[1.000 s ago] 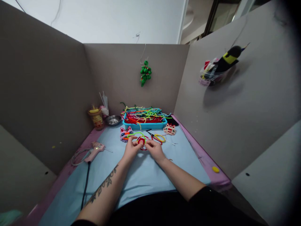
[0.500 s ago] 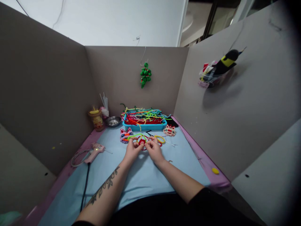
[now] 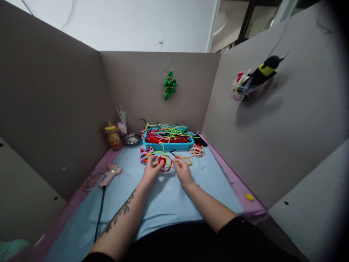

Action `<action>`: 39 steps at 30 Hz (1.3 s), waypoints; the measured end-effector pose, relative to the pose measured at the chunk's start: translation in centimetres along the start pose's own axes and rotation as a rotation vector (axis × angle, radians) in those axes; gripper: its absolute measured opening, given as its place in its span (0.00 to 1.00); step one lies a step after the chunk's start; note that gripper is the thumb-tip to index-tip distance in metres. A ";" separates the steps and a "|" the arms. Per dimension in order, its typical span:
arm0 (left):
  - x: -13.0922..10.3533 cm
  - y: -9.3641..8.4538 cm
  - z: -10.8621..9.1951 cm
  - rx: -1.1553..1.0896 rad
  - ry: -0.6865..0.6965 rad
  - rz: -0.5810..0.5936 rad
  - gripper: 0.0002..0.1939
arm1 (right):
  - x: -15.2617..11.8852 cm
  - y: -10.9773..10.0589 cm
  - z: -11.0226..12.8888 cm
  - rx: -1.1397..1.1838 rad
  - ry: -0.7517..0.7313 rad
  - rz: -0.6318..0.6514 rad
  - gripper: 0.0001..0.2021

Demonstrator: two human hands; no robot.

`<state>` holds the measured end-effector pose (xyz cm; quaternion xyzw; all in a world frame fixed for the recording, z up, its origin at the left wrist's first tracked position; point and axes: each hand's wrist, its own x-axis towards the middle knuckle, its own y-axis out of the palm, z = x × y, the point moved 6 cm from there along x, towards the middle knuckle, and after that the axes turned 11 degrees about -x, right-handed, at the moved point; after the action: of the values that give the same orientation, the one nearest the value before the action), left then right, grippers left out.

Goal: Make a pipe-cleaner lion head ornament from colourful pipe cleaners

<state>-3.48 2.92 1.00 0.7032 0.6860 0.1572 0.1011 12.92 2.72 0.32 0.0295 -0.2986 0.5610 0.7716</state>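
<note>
A small red piece with looped red, green and yellow cords hangs above the blue cloth. My left hand pinches its left side between thumb and fingers. To the right of it, my right hand is closed, its thumb and fingertips together at a cord of the piece; what exactly they grip is too small to make out. A purple and pink cat-like cord face lies just behind my left hand. Behind my right hand are a yellow loop and a cream and red cord face.
A blue tray heaped with colourful cords stands at the back. At its left are a metal bowl and a yellow-lidded cup. A pink glue gun with a black cable lies on the left. Scissors and a thin tool lie near my right hand.
My right hand has drawn slightly away to the right from the red piece, widening the gap between my hands. My left hand has shifted slightly left with the piece.
</note>
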 end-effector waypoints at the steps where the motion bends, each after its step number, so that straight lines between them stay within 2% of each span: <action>1: 0.1 -0.2 0.1 0.008 -0.025 -0.003 0.28 | 0.2 -0.4 -0.1 0.003 -0.019 -0.017 0.13; 3: 0.2 -0.5 0.3 0.031 -0.065 0.014 0.27 | 0.6 -1.0 0.2 -0.035 -0.092 -0.006 0.12; 7: 0.3 -0.4 0.7 0.058 -0.093 0.088 0.26 | 0.8 -1.0 1.0 -0.244 -0.257 0.106 0.07; 11: 0.7 -0.4 0.9 0.087 -0.041 0.110 0.23 | 0.7 -0.5 0.8 -0.311 -0.291 0.166 0.05; 14: 1.1 -1.5 0.0 0.184 0.141 -0.004 0.20 | 0.7 -0.2 0.4 -0.252 -0.243 0.172 0.06; 17: 1.0 -2.4 -0.9 0.285 0.292 -0.133 0.16 | 0.9 -0.7 0.1 -0.179 -0.152 0.095 0.07; 19: 0.8 -2.1 -0.8 0.286 0.260 -0.099 0.16 | 0.9 -1.2 0.1 -0.158 -0.119 0.017 0.08; 22: 0.1 -0.6 -0.2 0.228 0.139 0.028 0.19 | 0.7 -2.0 0.4 -0.179 -0.133 -0.091 0.08; 25: -0.6 0.6 -0.1 0.158 0.073 0.082 0.24 | 0.3 -2.2 1.0 -0.213 -0.174 -0.137 0.08; 28: -0.7 1.0 -0.2 0.089 0.036 0.104 0.28 | -0.2 -1.6 1.9 -0.242 -0.251 -0.092 0.06; 31: -0.5 0.6 -0.4 0.042 0.037 0.084 0.29 | -0.7 -0.9 2.6 -0.267 -0.316 -0.020 0.06; 39: -0.3 -0.1 0.1 -0.005 -0.007 0.012 0.29 | -1.2 -0.1 2.5 -0.354 -0.362 0.035 0.06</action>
<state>-3.58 2.66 0.82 0.7076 0.6811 0.1568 0.1043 11.72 0.75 1.80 -0.0112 -0.5258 0.4987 0.6890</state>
